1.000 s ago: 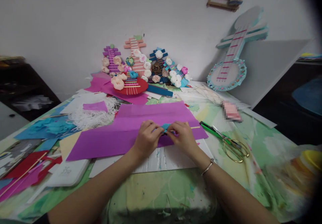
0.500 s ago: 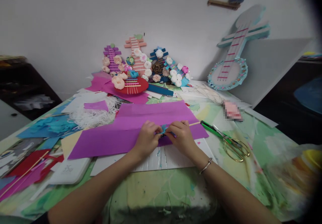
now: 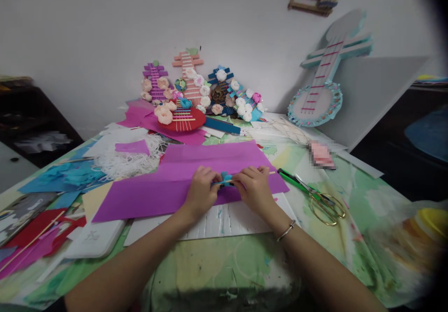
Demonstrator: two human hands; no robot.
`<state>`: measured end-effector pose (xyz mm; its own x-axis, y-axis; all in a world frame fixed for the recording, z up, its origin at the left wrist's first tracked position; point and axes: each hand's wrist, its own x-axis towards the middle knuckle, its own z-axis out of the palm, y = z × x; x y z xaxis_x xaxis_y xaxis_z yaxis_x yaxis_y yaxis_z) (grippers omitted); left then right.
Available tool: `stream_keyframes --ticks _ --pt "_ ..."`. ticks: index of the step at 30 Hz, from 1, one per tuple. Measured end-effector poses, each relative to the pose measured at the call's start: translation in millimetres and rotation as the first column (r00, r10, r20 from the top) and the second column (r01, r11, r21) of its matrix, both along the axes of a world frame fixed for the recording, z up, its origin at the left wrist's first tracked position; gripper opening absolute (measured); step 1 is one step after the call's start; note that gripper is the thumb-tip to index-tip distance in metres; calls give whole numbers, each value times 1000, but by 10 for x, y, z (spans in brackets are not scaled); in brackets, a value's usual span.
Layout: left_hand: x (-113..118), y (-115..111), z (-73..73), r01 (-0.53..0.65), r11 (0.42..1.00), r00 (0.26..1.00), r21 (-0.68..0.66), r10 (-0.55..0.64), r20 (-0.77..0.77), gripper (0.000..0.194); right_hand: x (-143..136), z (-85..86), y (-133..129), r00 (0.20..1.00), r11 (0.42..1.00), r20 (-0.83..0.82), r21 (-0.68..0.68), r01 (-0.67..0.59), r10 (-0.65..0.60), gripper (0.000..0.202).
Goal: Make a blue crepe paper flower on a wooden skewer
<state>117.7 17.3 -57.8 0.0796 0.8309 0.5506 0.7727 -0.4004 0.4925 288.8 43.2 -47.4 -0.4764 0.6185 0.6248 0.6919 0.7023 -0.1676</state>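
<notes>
- Left hand (image 3: 202, 191) and right hand (image 3: 254, 188) have drawn slightly apart since the earlier frame, so I see more of the blue strip (image 3: 227, 177) between their fingertips.
- On my feed, the left thumb and forefinger pinch the strip's left end along a thin stick (image 3: 269, 173).
- The right thumb and fingers pinch at the strip's other end, and the stick's pale tip runs out beyond them to the right.
- Strip and stick are over the purple sheet (image 3: 140, 195), between the hands; I cannot tell whether they touch it.
- Partly under that sheet I make out a white board (image 3: 227, 221).
- To the right I see gold-handled scissors (image 3: 327, 204) overlapping a green cutter (image 3: 293, 181).
- Toward the far left, white strands (image 3: 121, 165) lie heaped, a purple scrap (image 3: 133, 147) on top.
</notes>
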Motion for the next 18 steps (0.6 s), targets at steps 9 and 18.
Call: stream_keyframes --ticks 9,18 --pt "-14 -13 24 -6 1000 1000 4 6 8 12 17 -42 43 997 1000 -79 -1 -20 20 13" --pt "-10 -12 31 -5 1000 999 -11 6 37 14 20 -42 51 997 1000 -83 -11 -13 12 12"
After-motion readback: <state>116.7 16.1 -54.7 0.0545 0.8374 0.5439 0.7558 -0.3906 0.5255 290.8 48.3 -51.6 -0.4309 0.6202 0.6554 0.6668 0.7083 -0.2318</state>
